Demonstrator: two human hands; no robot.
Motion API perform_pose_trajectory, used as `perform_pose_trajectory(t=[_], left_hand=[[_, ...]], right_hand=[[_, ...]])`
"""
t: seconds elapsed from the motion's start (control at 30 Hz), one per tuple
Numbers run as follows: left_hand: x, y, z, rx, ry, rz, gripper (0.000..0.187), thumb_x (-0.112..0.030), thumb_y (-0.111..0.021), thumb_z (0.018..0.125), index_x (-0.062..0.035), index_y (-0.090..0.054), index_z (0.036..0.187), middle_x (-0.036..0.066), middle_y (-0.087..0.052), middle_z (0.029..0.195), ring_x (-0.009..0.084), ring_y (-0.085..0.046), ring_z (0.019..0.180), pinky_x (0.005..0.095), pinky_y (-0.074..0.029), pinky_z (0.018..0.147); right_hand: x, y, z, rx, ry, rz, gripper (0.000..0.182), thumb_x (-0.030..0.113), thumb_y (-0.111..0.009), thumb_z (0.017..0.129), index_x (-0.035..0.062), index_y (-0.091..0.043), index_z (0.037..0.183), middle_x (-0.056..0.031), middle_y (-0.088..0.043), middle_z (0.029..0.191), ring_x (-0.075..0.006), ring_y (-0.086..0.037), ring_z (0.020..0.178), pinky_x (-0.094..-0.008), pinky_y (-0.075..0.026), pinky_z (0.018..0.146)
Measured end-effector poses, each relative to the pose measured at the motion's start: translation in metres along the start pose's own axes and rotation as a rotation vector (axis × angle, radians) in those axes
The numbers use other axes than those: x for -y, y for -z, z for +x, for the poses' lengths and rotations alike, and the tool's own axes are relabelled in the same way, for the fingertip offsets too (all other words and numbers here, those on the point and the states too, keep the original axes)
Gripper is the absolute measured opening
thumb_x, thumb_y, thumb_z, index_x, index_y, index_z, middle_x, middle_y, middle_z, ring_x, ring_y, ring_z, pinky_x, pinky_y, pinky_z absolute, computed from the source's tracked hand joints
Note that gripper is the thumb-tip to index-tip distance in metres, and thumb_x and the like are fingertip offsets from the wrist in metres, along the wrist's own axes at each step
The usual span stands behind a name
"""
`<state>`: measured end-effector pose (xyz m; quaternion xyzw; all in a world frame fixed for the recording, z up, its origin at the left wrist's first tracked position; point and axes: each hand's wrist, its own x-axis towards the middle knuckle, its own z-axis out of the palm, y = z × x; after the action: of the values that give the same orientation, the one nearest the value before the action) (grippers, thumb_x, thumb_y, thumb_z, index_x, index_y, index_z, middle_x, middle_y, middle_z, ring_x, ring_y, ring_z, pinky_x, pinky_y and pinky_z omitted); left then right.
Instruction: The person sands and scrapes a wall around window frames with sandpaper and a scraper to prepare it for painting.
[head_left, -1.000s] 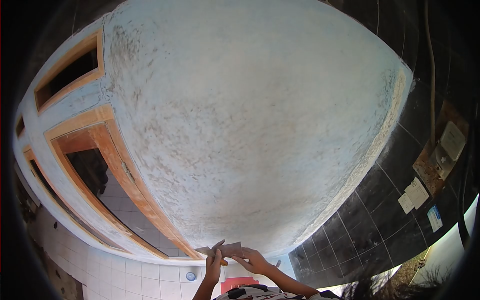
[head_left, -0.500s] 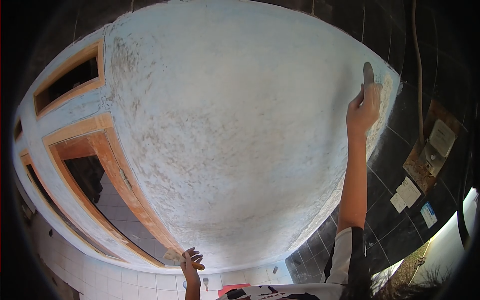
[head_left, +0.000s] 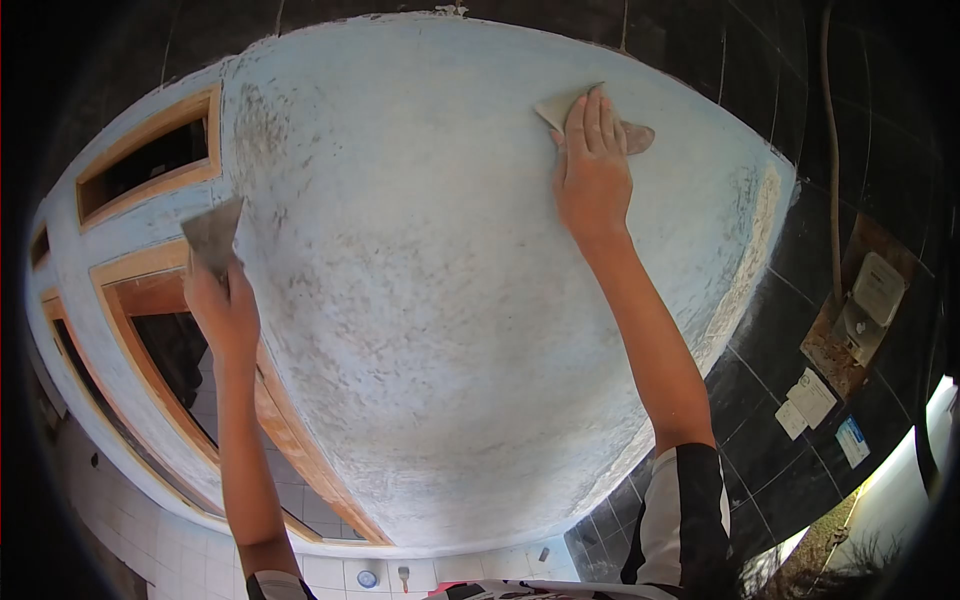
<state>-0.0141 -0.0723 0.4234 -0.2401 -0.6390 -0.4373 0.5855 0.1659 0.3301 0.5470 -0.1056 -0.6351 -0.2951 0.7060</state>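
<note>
I face a pale blue plastered wall (head_left: 450, 300) with dark speckled patches. My right hand (head_left: 592, 170) is raised high and presses a sheet of sandpaper (head_left: 560, 105) flat against the upper part of the wall, fingers spread over it. My left hand (head_left: 222, 310) is lifted at the left beside the wooden door frame (head_left: 175, 260) and grips a metal scraper (head_left: 213, 235), its blade pointing up against the wall.
A doorway with an orange wooden frame opens at the left, with a transom opening (head_left: 150, 165) above. Black tiles (head_left: 770, 420) cover the wall at the right, with electrical fittings (head_left: 850, 320) and papers. White floor tiles (head_left: 330, 570) lie below.
Both hands rose from waist height. My right hand went up first to the wall's right edge, then moved left with the sandpaper. My left hand lifted the scraper beside the door frame.
</note>
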Motion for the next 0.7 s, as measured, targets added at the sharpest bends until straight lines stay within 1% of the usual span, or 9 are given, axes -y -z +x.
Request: perform_pose_trajectory(t=[0.1,0.2,0.3,0.33,0.4,0.5,0.53,0.6,0.7], left_hand=[[-0.050,-0.016,0.121,-0.289,-0.275,0.300,0.051,0.005,-0.057,0.089,-0.0091,-0.057,0.139,0.013,-0.061,0.135,0.0381,-0.062,0.119,0.0433,-0.053,0.092],[-0.034,-0.030,0.216,-0.403,-0.416,0.433,0.050,-0.009,-0.055,0.095,-0.0198,-0.056,0.144,0.007,-0.060,0.143,0.0315,-0.058,0.129,0.0457,-0.048,0.105],[-0.049,-0.044,0.257,-0.482,-0.434,0.375,0.029,-0.010,-0.055,0.098,0.0001,-0.059,0.124,0.015,-0.068,0.106,0.0334,-0.065,0.107,0.0518,-0.046,0.101],[-0.038,-0.055,0.266,-0.480,-0.437,0.367,0.029,-0.010,-0.055,0.098,0.0001,-0.059,0.124,0.015,-0.068,0.106,0.0334,-0.065,0.107,0.0518,-0.046,0.101],[-0.005,-0.077,0.277,-0.465,-0.303,0.522,0.048,-0.022,-0.054,0.098,-0.0264,-0.055,0.146,0.004,-0.057,0.148,0.0291,-0.057,0.132,0.0534,-0.043,0.109],[0.006,-0.090,0.273,-0.490,-0.261,0.517,0.047,-0.037,-0.048,0.101,-0.0314,-0.053,0.148,0.004,-0.058,0.148,0.0296,-0.058,0.132,0.0589,-0.038,0.110],[0.001,-0.088,0.267,-0.490,-0.252,0.515,0.047,-0.037,-0.048,0.101,-0.0314,-0.053,0.148,0.004,-0.058,0.148,0.0296,-0.058,0.132,0.0589,-0.038,0.110],[-0.029,-0.075,0.254,-0.451,-0.288,0.284,0.041,-0.009,-0.062,0.092,-0.0015,-0.058,0.133,0.015,-0.068,0.125,0.0363,-0.062,0.120,0.0613,-0.034,0.116],[-0.034,-0.071,0.249,-0.402,-0.229,0.276,0.048,-0.008,-0.062,0.092,-0.0009,-0.055,0.139,0.015,-0.067,0.132,0.0348,-0.061,0.125,0.0629,-0.023,0.123]], right_hand=[[-0.017,0.004,0.012,0.049,0.067,0.136,0.044,0.020,-0.056,0.104,-0.0040,-0.055,0.141,-0.0226,-0.054,0.148,-0.0399,-0.053,0.136,-0.0413,-0.048,0.109],[-0.035,-0.009,0.030,0.032,-0.232,0.021,0.046,0.019,-0.057,0.103,-0.0023,-0.054,0.143,-0.0214,-0.056,0.147,-0.0398,-0.053,0.136,-0.0423,-0.049,0.108],[0.022,-0.009,0.024,-0.053,-0.021,0.000,0.044,0.017,-0.058,0.101,-0.0028,-0.056,0.141,-0.0208,-0.057,0.145,-0.0393,-0.054,0.135,-0.0431,-0.051,0.106],[0.036,-0.007,0.018,-0.052,-0.024,-0.007,0.044,0.017,-0.058,0.101,-0.0028,-0.056,0.141,-0.0208,-0.057,0.145,-0.0393,-0.054,0.135,-0.0431,-0.051,0.106],[0.054,-0.003,0.009,-0.048,0.182,0.158,0.043,0.016,-0.057,0.101,-0.0032,-0.057,0.140,-0.0208,-0.057,0.146,-0.0407,-0.054,0.134,-0.0450,-0.051,0.105],[-0.012,-0.006,0.022,0.000,-0.015,0.135,0.044,0.015,-0.059,0.100,-0.0049,-0.056,0.140,-0.0215,-0.057,0.146,-0.0437,-0.052,0.135,-0.0478,-0.050,0.105],[-0.039,-0.009,0.027,0.004,-0.138,0.135,0.046,0.015,-0.060,0.099,-0.0047,-0.056,0.140,-0.0214,-0.057,0.146,-0.0442,-0.052,0.135,-0.0482,-0.050,0.105],[-0.045,-0.017,0.029,0.009,-0.248,0.132,0.047,0.014,-0.062,0.098,-0.0046,-0.055,0.141,-0.0214,-0.056,0.146,-0.0447,-0.051,0.135,-0.0486,-0.049,0.105],[0.007,-0.015,0.018,-0.055,-0.217,-0.169,0.046,0.016,-0.060,0.100,-0.0033,-0.055,0.141,-0.0207,-0.057,0.146,-0.0406,-0.053,0.134,-0.0453,-0.049,0.105]])
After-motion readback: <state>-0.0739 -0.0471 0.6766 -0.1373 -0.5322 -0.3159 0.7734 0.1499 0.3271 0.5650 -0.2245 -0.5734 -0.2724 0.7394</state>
